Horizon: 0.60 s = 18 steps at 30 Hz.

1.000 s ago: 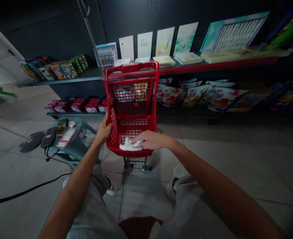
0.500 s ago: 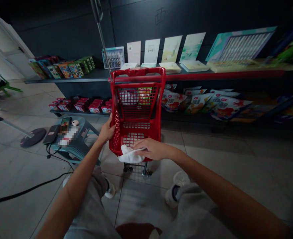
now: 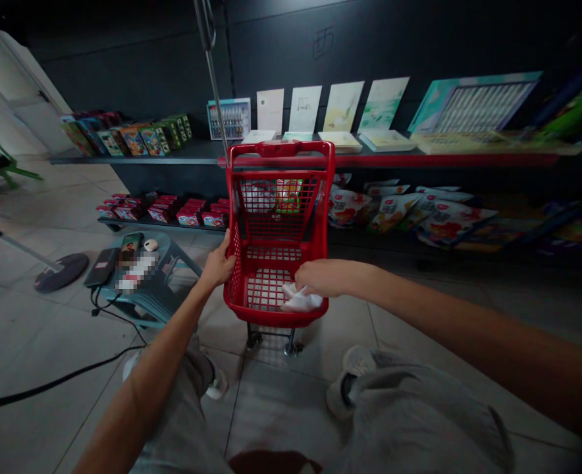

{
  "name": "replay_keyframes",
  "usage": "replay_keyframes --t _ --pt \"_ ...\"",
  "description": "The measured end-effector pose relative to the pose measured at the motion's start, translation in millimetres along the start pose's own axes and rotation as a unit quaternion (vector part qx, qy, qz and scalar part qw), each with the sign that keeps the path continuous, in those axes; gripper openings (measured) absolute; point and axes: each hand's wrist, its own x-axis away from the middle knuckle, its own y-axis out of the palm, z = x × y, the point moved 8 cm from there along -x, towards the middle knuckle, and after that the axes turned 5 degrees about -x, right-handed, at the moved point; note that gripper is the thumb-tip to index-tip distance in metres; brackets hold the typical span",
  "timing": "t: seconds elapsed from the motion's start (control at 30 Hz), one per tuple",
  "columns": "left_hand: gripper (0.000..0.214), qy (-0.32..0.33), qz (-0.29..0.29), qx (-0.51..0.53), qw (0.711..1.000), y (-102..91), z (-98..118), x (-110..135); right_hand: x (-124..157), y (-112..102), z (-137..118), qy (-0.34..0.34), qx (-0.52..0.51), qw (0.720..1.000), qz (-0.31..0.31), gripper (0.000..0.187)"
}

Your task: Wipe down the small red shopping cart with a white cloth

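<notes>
A small red plastic shopping cart (image 3: 320,197) stands on the tiled floor in front of me, its handle toward the shelves. My left hand (image 3: 218,265) grips the cart's left rim. My right hand (image 3: 323,276) is closed on a white cloth (image 3: 298,301) and presses it against the inside of the basket's near right corner. Colourful packets show through the cart's far mesh wall.
Dark shelves (image 3: 182,153) behind the cart carry boxes, books and snack bags. A teal plastic stool (image 3: 165,276) at the left holds a phone, a power bank and a mouse, with a cable trailing over the floor. A fan base (image 3: 61,271) sits farther left. My legs and shoes are below.
My right hand has carried the cloth from the near front rim of the basket to its right inner corner. The view has shifted slightly; my left hand stays on the left rim.
</notes>
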Motion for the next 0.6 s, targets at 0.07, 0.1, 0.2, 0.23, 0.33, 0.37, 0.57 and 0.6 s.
replay_keyframes --t 0.07,0.1,0.2,0.23,0.33,0.37,0.57,0.6 --pt "0.087 -0.003 0.000 -0.007 1.000 -0.8 3 4 -13 -12 11 -0.007 0.018 0.999 0.031 0.017" --pt "0.086 -0.006 -0.001 -0.012 1.000 -0.8 4 6 -20 -19 15 -0.024 0.018 0.998 0.053 0.015" --pt "0.083 -0.017 -0.004 -0.038 0.999 -0.1 10 14 -43 -46 28 -0.047 -0.013 0.985 0.166 0.018" --pt "0.082 -0.019 -0.004 -0.049 0.999 0.2 13 17 -51 -57 34 -0.033 -0.030 0.974 0.221 0.021" --pt "0.080 -0.022 -0.002 -0.075 0.997 0.2 23 26 -67 -89 57 0.049 -0.103 0.905 0.410 0.027" --pt "0.079 -0.023 -0.004 -0.079 0.997 0.5 26 29 -69 -99 64 0.075 -0.127 0.869 0.473 0.030" --pt "0.081 -0.036 -0.018 -0.071 0.997 2.9 40 47 -83 -143 85 0.192 -0.179 0.706 0.658 0.051" --pt "0.081 -0.036 -0.022 -0.069 0.997 4.0 42 50 -89 -146 84 0.190 -0.183 0.697 0.667 0.052"
